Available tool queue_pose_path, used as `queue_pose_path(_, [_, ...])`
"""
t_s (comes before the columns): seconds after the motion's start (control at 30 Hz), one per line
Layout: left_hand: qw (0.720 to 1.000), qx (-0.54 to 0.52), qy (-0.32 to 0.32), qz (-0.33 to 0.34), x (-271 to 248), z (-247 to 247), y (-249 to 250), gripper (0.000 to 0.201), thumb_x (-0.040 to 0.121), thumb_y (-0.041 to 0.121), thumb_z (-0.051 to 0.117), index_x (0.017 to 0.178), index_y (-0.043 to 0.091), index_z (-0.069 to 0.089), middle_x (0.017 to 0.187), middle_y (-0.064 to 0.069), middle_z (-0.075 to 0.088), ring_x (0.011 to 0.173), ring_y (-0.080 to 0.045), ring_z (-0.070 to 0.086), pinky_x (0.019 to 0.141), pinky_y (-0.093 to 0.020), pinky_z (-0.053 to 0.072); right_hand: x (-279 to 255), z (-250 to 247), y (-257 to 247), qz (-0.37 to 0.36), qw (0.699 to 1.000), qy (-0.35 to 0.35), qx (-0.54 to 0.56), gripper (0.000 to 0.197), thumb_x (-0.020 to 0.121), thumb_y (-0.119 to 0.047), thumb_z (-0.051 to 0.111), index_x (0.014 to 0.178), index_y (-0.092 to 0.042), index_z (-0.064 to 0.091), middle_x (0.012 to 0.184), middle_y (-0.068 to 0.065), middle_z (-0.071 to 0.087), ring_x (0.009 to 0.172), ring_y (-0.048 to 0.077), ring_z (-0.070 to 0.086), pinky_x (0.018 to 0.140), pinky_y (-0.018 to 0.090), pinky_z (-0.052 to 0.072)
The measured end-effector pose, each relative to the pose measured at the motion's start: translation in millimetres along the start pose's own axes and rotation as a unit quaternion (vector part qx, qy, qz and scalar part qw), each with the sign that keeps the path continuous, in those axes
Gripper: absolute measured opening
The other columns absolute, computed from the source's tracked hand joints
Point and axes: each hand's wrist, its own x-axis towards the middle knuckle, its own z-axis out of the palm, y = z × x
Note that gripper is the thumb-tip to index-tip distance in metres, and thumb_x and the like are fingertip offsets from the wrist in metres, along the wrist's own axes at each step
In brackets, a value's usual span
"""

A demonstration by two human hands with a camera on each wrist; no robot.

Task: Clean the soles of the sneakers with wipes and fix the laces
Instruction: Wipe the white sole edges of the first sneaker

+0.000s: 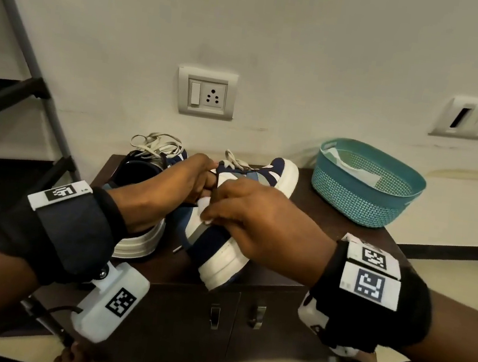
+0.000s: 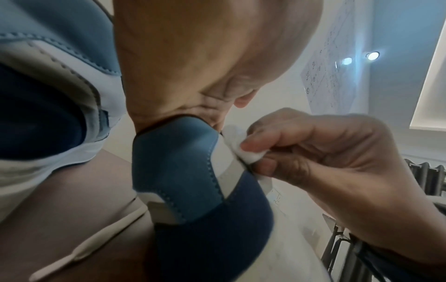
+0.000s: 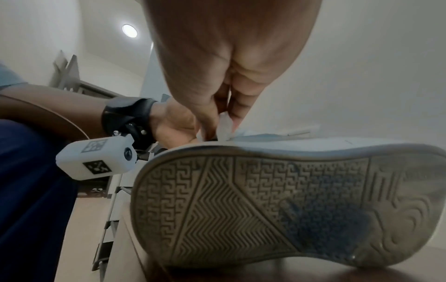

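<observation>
- Sneakers: two on a dark cabinet by the wall. Right sneaker is tipped onto its side, heel toward the camera and past the front edge, toe toward the wall. Left sneaker stands upright just beside it.
- Right sneaker's sole faces the right wrist camera: patterned tread, greyish, with a darker patch toward one end.
- Right hand is over the tipped sneaker's upper, fingers curled, pinching a small white wad, apparently a wipe, against the collar edge.
- Left hand is at the same sneaker's opening, fingers curled at the tongue and lace area; exactly what it grasps cannot be told, as the right hand covers the fingertips in the head view.
- Laces: left sneaker's white laces lie loose in a heap on top of it. One white lace end lies on the cabinet top.
- Teal basket sits at the cabinet's right rear, well apart from the sneakers, with white sheets inside.
- Wall socket is above the sneakers.
</observation>
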Motion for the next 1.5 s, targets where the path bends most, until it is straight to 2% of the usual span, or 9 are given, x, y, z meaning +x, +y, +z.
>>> queue_pose_path(0.1, [1.0,0.007,0.005,0.007,-4.1,0.8,0.4,0.041,0.103,0.031,0.034,0.093,0.0,0.06,0.085,-0.02,0.061,0.082,-0.028,0.055,0.085,-0.035,0.049,2.2,-9.8,14.4,0.002,1.0,-0.017,-0.006,0.02,0.088,-0.008,0.064,0.101,-0.014,0.078,0.102,0.005,0.07,0.093,0.022,0.064,0.075,0.031,0.049])
queue_pose_path(0.23, [0.993,0.113,0.027,0.001,-2.7,-2.8,-0.1,0.029,0.1,0.016,0.057,0.078,-0.001,0.064,0.074,-0.02,0.063,0.071,-0.023,0.057,0.077,-0.042,0.044,3.6,-29.5,60.0,0.152,0.988,0.01,-0.031,0.02,0.09,-0.008,0.068,0.106,-0.014,0.078,0.103,0.003,0.073,0.092,0.021,0.067,0.08,0.029,0.049])
queue_pose_path(0.4, [0.986,0.163,-0.017,0.01,-8.3,0.7,3.6,0.018,0.101,0.024,0.061,0.106,0.013,0.074,0.096,0.0,0.079,0.092,-0.02,0.075,0.09,-0.042,0.058,7.0,-48.5,82.1,0.282,0.952,0.117,0.02,0.017,0.089,-0.01,0.069,0.098,-0.019,0.079,0.097,-0.005,0.075,0.087,0.009,0.068,0.081,0.015,0.05])
queue_pose_path(0.5, [0.981,0.188,-0.014,0.036,-9.7,3.8,6.9,0.018,0.099,0.03,0.065,0.091,0.015,0.072,0.076,-0.001,0.075,0.071,-0.021,0.071,0.075,-0.044,0.057,10.3,-38.6,77.6,0.271,0.958,0.083,0.049,0.016,0.091,-0.011,0.069,0.099,-0.021,0.078,0.101,-0.006,0.073,0.089,0.008,0.067,0.085,0.026,0.054])
queue_pose_path(0.63, [0.985,0.168,-0.01,0.03,-10.9,3.1,6.3,0.033,0.091,0.037,0.066,0.109,0.011,0.073,0.107,-0.029,0.071,0.104,-0.053,0.064,0.095,-0.067,0.049,13.1,-19.6,68.6,0.252,0.968,-0.003,0.009,0.021,0.095,-0.011,0.064,0.111,-0.017,0.076,0.111,-0.001,0.072,0.099,0.013,0.064,0.084,0.019,0.046])
queue_pose_path(0.8, [0.984,0.173,-0.002,0.036,-9.3,2.1,4.5,0.035,0.089,0.039,0.063,0.11,0.013,0.073,0.105,-0.025,0.072,0.101,-0.047,0.067,0.096,-0.063,0.051,4.4,-41.9,60.0,0.238,0.968,-0.048,0.06,0.016,0.087,-0.014,0.076,0.099,-0.024,0.08,0.098,-0.014,0.074,0.089,-0.001,0.066,0.076,0.007,0.046])
queue_pose_path(1.13, [0.986,0.165,-0.007,0.033,-6.5,-0.1,-0.7,0.054,0.075,0.055,0.064,0.111,0.015,0.074,0.113,-0.027,0.07,0.108,-0.048,0.065,0.099,-0.065,0.049,-12.1,-22.9,78.9,0.295,0.952,0.075,0.017,0.02,0.092,-0.012,0.068,0.107,-0.018,0.079,0.109,-0.001,0.074,0.1,0.015,0.068,0.09,0.027,0.052])
queue_pose_path(1.37, [0.985,0.171,0.003,0.014,-2.4,-8.1,-7.3,0.021,0.103,0.018,0.058,0.119,0.011,0.07,0.109,-0.006,0.078,0.104,-0.026,0.073,0.102,-0.052,0.053,-23.2,-18.3,58.9,0.194,0.979,0.058,0.007,0.022,0.086,-0.006,0.072,0.103,-0.019,0.079,0.099,-0.002,0.073,0.09,0.012,0.067,0.084,0.026,0.053])
queue_pose_path(1.5, [0.984,0.175,-0.002,0.021,-2.2,-5.0,-4.5,0.02,0.102,0.016,0.058,0.118,0.013,0.07,0.106,-0.003,0.078,0.101,-0.023,0.074,0.101,-0.049,0.054,-20.6,-26.3,96.3,0.265,0.958,0.1,-0.035,0.023,0.086,-0.003,0.067,0.101,-0.015,0.08,0.101,0.003,0.075,0.094,0.021,0.07,0.087,0.03,0.052])
